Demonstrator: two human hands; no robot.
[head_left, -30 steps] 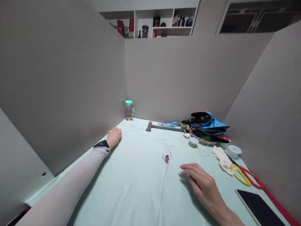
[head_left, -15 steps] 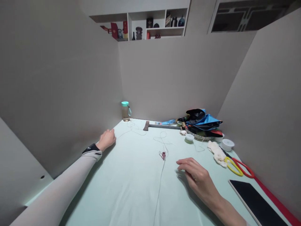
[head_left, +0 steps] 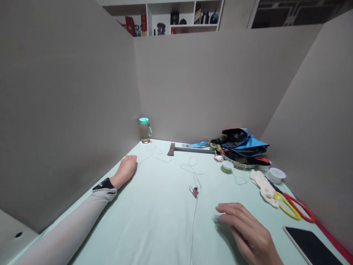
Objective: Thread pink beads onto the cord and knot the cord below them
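My left hand (head_left: 126, 170) rests at the table's left edge with its fingers curled under. A thin thread (head_left: 150, 156) runs up to its fingertips; whether they grip it is hidden. My right hand (head_left: 246, 227) hovers above the table at lower right, fingers loosely bent and apart, holding nothing. To the left of it lies a dark red binder clip (head_left: 195, 192) with wire handles. A pale cord (head_left: 193, 221) leads from the clip toward the near edge, and looped thread (head_left: 193, 170) trails behind it.
An axe (head_left: 193, 150) lies at the back, near a water bottle (head_left: 144, 130). On the right are a thread spool (head_left: 227, 166), a blue-black bag (head_left: 245, 143), a white glove-like cloth (head_left: 264, 187), scissors (head_left: 300, 208), a white round container (head_left: 276, 175) and a tablet (head_left: 311, 244).
The view has tilted down slightly, so most table items sit lower and the right-hand ones farther right. My right hand shows lower and farther right. My left hand stays at the left edge.
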